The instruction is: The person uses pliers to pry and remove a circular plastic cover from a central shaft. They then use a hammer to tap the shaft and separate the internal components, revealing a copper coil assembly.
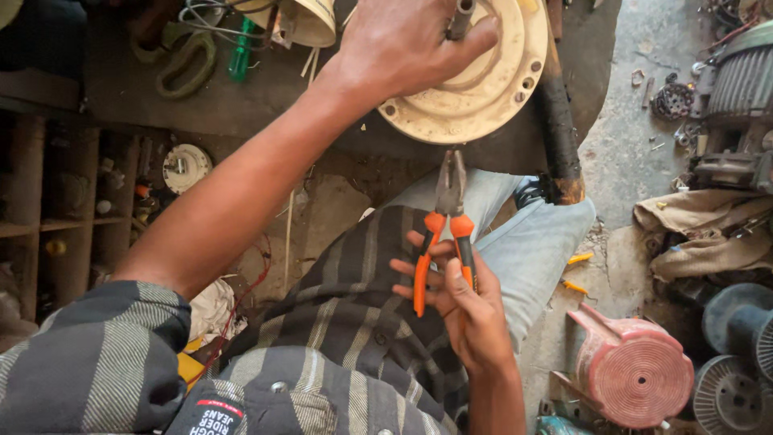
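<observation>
My left hand (403,40) reaches forward and grips the grey metal shaft (460,18) that stands out of a round cream-coloured motor housing (491,80) on the dark bench. My right hand (463,302) is held close to my lap and grips pliers with orange handles (444,234). The pliers' steel jaws point up toward the housing's near rim and look closed.
A dark bench top (145,89) carries a green-handled screwdriver (240,52) and a metal hook. Wooden shelves (48,201) with small parts stand at left. On the concrete floor at right lie a reddish finned motor casing (636,370), sacking (700,234) and grey motor parts (741,80).
</observation>
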`<state>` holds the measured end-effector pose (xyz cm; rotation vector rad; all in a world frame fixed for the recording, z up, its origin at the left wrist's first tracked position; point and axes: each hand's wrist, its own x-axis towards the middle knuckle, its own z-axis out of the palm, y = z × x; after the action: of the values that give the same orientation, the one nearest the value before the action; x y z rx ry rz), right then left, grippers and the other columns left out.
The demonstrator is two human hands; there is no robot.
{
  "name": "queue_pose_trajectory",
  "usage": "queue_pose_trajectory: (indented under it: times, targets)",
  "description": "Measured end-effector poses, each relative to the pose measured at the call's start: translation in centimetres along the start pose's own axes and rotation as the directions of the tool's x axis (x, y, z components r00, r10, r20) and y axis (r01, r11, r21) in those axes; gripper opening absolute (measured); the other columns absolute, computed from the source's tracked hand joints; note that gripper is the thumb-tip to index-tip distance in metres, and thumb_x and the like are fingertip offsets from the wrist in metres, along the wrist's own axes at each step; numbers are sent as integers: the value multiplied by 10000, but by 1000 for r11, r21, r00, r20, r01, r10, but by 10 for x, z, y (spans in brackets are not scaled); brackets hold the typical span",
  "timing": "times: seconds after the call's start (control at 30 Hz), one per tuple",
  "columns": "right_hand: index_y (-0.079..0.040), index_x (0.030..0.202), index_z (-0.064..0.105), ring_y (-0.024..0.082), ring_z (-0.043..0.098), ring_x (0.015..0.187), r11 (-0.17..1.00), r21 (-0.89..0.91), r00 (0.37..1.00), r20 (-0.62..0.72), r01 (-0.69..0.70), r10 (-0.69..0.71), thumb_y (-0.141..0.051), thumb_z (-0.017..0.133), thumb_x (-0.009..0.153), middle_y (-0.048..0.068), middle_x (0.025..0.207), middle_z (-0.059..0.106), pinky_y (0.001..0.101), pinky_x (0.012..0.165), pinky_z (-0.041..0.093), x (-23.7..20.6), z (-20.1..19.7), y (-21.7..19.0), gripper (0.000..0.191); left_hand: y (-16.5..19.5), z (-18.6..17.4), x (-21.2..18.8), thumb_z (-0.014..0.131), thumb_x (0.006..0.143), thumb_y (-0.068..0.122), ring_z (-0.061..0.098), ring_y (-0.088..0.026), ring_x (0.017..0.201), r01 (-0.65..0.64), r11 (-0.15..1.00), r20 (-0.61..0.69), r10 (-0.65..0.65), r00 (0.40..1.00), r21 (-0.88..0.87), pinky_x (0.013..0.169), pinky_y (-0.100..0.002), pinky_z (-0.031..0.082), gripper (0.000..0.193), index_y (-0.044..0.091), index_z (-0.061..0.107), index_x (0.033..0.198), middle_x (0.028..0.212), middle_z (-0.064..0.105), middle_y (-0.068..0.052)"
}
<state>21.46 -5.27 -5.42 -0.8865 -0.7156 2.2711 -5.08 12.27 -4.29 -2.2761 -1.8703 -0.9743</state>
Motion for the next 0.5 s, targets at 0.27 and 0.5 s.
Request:
queue_pose_trajectory:
  times: [0.27, 0.5]
  targets:
    - [1, 1255, 517, 501, 656, 1160, 982, 174, 994, 91, -70, 55, -336, 589, 1024, 328, 1463, 519, 629, 908, 580, 2, -13, -6, 416, 3, -2, -1, 681, 1006, 484, 698, -316, 615, -18, 999, -47, 16, 999, -41, 533, -443, 539, 435, 61, 773, 963, 714, 714, -121]
    - [12, 1263, 521, 457, 687, 1048, 968, 231, 989, 134, -96, 66, -338, 567, 1058, 329, 1430, 546, 619, 867, 587, 4, -22, 0, 408, 5, -2, -1, 681, 1011, 505, 687, -319, 590, 27, 999, -18, -28, 999, -21, 513, -447, 529, 449, 69, 773, 954, 691, 700, -122]
